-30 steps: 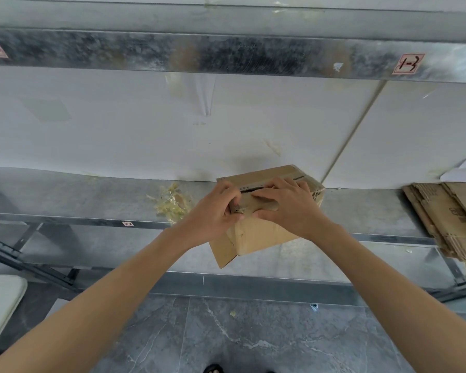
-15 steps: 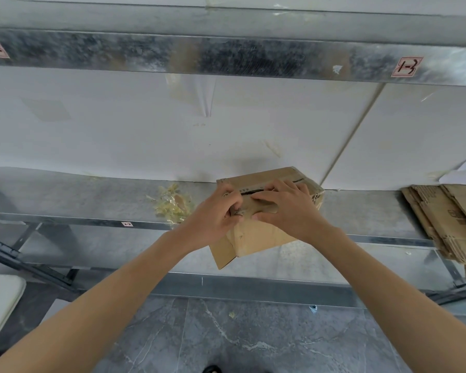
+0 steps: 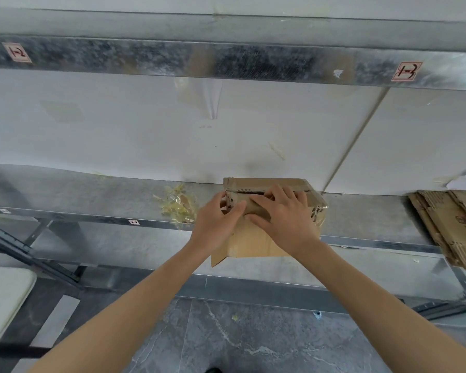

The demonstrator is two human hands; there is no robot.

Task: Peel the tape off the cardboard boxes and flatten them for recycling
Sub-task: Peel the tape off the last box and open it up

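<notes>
We look down along two bare forearms to a metal shelf point(image 3: 65, 195) that runs from side to side in front of a white wall.

A small brown cardboard box point(image 3: 253, 244) sits at the shelf's front edge, right of the middle, and its near face reaches down past that edge. A loose flap point(image 3: 218, 257) sticks out at its lower left corner. A dark slit runs along the top of the box.

Both hands are close together on the top of the box, almost touching. The left hand point(image 3: 215, 224) grips the top left corner with its fingers curled; we cannot tell whether it pinches any tape. The right hand point(image 3: 283, 219) lies across the top with its fingers stretched out towards the left, pressing on the cardboard.

Just left of the box, near the front edge, lies a crumpled yellowish wad of tape point(image 3: 179, 207). At the shelf's right end rests a stack of flattened cardboard point(image 3: 452, 227), well apart from the box.

Above, a metal beam point(image 3: 226, 60) carries two small red-and-white labels. Below is a grey marbled floor point(image 3: 240, 340).
</notes>
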